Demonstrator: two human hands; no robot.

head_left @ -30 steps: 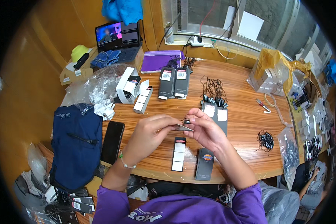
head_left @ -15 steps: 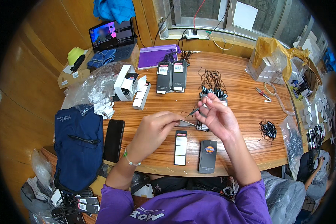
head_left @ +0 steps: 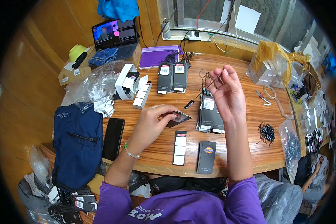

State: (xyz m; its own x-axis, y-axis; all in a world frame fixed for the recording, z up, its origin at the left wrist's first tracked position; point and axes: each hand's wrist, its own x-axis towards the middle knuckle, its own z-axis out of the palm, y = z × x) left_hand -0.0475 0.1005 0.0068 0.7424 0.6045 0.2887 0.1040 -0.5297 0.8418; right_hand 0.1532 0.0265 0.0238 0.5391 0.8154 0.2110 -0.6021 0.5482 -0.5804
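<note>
My left hand (head_left: 153, 120) pinches a dark grey hang tag (head_left: 180, 119) by its edge, tilted above the table. A thin black cord (head_left: 202, 93) with a small black plastic toggle (head_left: 189, 105) runs up from the tag. Its upper end is pinched in the raised fingers of my right hand (head_left: 228, 98), and the cord looks taut. Below the hands lie a narrow black strip with white labels (head_left: 180, 145) and a pile of grey hang tags (head_left: 207, 158). Stacked corded tags (head_left: 208, 118) sit behind my right hand, partly hidden by it.
More tag stacks (head_left: 164, 80) lie farther back, near a purple folder (head_left: 149, 58). An open white box (head_left: 122, 83), a phone (head_left: 113, 139) and a navy bag (head_left: 78, 145) are left. Right are a black cord bundle (head_left: 267, 133), small scissors (head_left: 263, 98) and bagged boxes (head_left: 264, 69).
My right hand has risen away from my left, drawing the cord out long. The toggle now hangs between the hands, and the tag stack behind shows more.
</note>
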